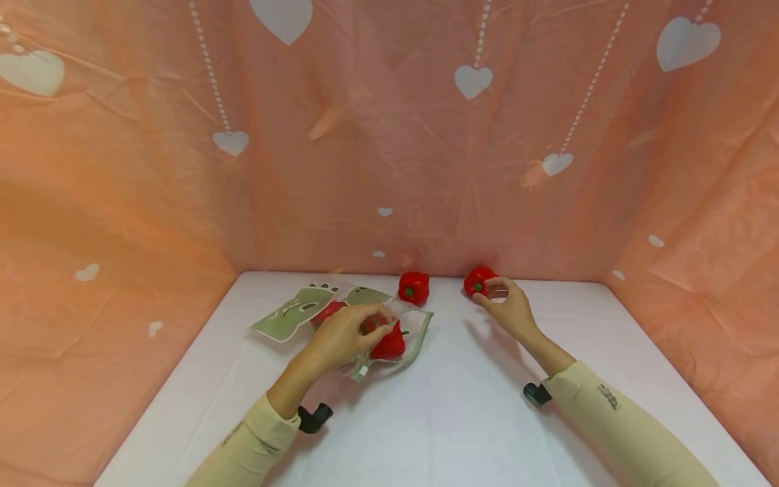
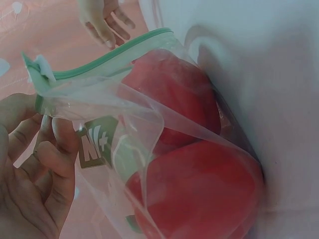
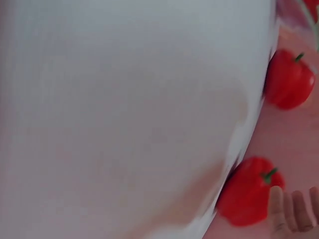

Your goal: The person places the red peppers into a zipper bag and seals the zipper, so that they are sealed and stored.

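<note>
My left hand pinches the rim of a clear zip bag that has a green zip edge and a white slider. Inside the bag, in the left wrist view, lie two red bell peppers, seen through the film. My right hand reaches to a red bell pepper at the back of the table. In the right wrist view its fingers look extended beside that pepper; whether they touch it I cannot tell. Another red bell pepper stands between this one and the bag.
A green printed panel spreads at the bag's left. The white-covered table meets an orange curtain with white hearts at the back and sides. Dark wrist-worn devices hang under both forearms.
</note>
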Demonstrator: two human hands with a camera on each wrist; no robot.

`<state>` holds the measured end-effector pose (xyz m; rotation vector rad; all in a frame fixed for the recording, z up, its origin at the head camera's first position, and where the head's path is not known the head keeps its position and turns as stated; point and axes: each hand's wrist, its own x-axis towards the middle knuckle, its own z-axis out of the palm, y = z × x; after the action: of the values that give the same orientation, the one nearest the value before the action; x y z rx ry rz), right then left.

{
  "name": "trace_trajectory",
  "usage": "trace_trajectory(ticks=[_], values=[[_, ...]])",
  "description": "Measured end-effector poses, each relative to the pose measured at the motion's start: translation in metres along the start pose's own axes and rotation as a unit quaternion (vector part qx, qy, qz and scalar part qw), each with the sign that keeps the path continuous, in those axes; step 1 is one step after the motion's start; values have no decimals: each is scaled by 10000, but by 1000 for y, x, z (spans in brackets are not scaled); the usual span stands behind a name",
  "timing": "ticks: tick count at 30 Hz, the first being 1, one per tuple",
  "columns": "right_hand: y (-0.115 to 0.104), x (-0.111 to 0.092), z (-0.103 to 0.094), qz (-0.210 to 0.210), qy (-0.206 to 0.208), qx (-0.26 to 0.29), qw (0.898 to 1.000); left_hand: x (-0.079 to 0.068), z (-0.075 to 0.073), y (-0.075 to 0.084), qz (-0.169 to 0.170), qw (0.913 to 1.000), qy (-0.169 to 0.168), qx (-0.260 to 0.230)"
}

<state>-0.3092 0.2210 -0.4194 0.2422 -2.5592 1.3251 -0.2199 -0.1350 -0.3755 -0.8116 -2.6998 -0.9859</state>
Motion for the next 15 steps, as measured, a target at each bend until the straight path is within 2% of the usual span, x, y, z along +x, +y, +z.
trace_trajectory(ticks=[7,15], values=[[17,16,-12,-312,-216,-181,9991,1,0,0,-10,10000,3,-13],[31,30,-20,-711,-712,-327,9944,0,1,0,-34,10000,4,17]])
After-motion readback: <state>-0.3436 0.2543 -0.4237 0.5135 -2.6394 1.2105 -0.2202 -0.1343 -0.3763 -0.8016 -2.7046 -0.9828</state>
